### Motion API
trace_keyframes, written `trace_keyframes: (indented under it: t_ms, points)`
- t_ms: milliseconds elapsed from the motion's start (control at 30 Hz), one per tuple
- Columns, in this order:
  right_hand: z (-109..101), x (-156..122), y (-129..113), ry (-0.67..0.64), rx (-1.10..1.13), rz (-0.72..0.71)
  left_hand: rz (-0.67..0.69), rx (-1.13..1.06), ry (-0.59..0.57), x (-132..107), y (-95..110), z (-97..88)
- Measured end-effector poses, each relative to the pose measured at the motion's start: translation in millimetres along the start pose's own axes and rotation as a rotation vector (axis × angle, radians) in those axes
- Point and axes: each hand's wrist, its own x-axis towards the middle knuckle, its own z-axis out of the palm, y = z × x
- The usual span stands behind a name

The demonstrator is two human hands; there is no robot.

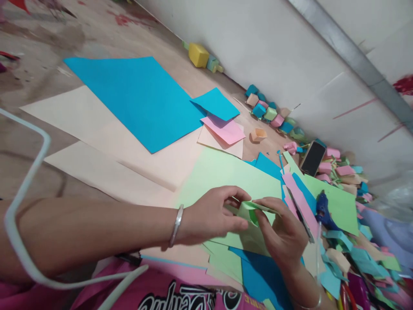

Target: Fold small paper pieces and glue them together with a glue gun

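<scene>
A strip [250, 209] sits pinched between our left hand [211, 215] and right hand [284, 234], over a sheet [226, 176]. From it we see the big sheet [138, 99] at ten o'clock, boxes [269, 114] at twelve against the wall [290, 56], the phone [312, 158] at two, the glue gun [323, 211] at three and scraps [364, 254] at four.

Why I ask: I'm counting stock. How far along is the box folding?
Done: a row of small folded boxes lies by the wall. In hand: left hand and right hand pinch a half-folded green piece. Left: the big blue sheet and cream sheets lie flat, unfolded.
</scene>
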Motion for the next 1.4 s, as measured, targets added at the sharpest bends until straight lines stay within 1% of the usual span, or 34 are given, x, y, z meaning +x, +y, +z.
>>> trace_keyframes:
  t_ms: [100,167,233,300,400,467,567,633,733,800,867,967,1167,1300,1400]
  points:
    - [-1,-4,-1,0.032,-0.086,-0.06,-0.088,-0.12,0.006,2,4,-1.5]
    - [-3,-4,-3,0.021,-0.111,-0.078,-0.155,-0.152,-0.035,3,5,-2.8]
    - [-5,-3,-6,0.002,-0.083,-0.08,-0.191,-0.188,-0.1,4,5,-3.6]
    - [-7,0,-10,-0.048,-0.052,-0.068,-0.197,-0.234,-0.13,4,5,-3.8]
    - [-10,2,-15,-0.139,-0.054,-0.014,-0.187,-0.267,-0.092,3,5,-3.8]
    - [-10,0,-17,-0.125,-0.061,0.044,-0.179,-0.262,-0.083,3,5,-4.2]
    - [-9,-5,-16,-0.054,-0.031,0.142,-0.173,-0.242,-0.105,3,5,-5.0]
    - [-9,-7,-17,-0.053,-0.046,0.175,-0.172,-0.236,-0.125,3,3,-5.3]
    - [-10,-5,-19,-0.1,-0.106,0.129,-0.185,-0.26,-0.184,3,1,-5.1]
    - [-9,-3,-21,-0.105,-0.09,0.087,-0.203,-0.297,-0.225,2,-1,-4.3]
    - [-7,-2,-23,-0.087,-0.039,0.094,-0.211,-0.319,-0.239,2,-2,-3.2]
    - [-3,-3,-22,-0.071,0.041,0.171,-0.192,-0.282,-0.207,2,-2,-1.3]
    - [-1,-4,-21,-0.155,0.056,0.293,-0.182,-0.201,-0.13,2,-4,0.9]
    - [3,-3,-23,-0.111,0.165,0.413,-0.177,-0.166,-0.152,3,-9,0.5]
    - [4,-3,-24,-0.106,0.242,0.456,-0.156,-0.158,-0.163,4,-11,-0.5]
